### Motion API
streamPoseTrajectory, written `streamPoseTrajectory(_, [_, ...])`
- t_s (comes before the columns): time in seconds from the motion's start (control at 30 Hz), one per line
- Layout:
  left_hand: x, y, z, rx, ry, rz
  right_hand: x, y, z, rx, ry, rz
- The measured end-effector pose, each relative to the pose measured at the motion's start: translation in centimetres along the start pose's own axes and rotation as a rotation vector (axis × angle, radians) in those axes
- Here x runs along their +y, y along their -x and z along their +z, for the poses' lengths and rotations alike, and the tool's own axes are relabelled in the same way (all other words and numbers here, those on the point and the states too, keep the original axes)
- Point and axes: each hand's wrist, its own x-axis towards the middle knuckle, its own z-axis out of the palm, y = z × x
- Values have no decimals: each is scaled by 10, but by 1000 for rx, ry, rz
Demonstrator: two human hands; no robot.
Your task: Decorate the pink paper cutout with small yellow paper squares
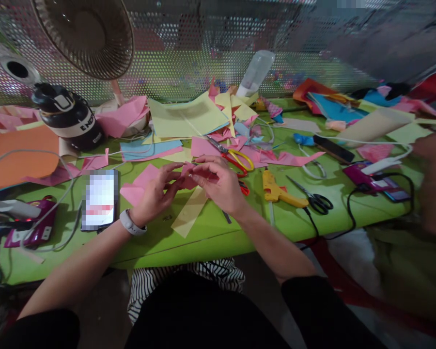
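L hand (157, 195), R hand (221, 184) pinch ppr (185, 171) (pink).

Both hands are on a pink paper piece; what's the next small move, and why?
Probably press the pink paper piece gently with the right hand while the left hand steadies it: both hands pinch it, fingertips close together, and the yellow glue gun lies unheld on the table.

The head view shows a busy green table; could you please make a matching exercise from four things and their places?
1. Small folded pink paper piece
2. Yellow plastic glue gun
3. Black bottle with a white band
4. Pale wristband

A. Below the round grey-brown fan in the picture
B. Around the left wrist
C. Between the left hand and right hand
D. Beside the black-handled scissors

Pairs: 1-C, 2-D, 3-A, 4-B
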Motion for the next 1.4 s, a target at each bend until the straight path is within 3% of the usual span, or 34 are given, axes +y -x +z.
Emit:
streamPoseTrajectory(0.4, [-4, 5, 2, 26, -76, 57, -2, 4, 7, 66, -100, -39])
streamPoseTrajectory(0.53, [0, 4, 3, 6, 22, -16, -1, 1, 1, 56, -101, 19])
streamPoseTrajectory(0.73, [22, -1, -1, -15, 193, -211, 0, -2, -4, -24, -75, 44])
streamPoseTrajectory(0.9, [24, -4, -2, 68, 234, -300, -6, 2, 2, -32, -85, -11])
streamPoseTrajectory(1.03, [18, -4, 0, 98, 224, -308, -7, 4, 3, -44, -102, -44])
streamPoseTrajectory(1.4, [22, -6, -4, 18, 151, -292, -4, 4, -1, -91, -43, -75])
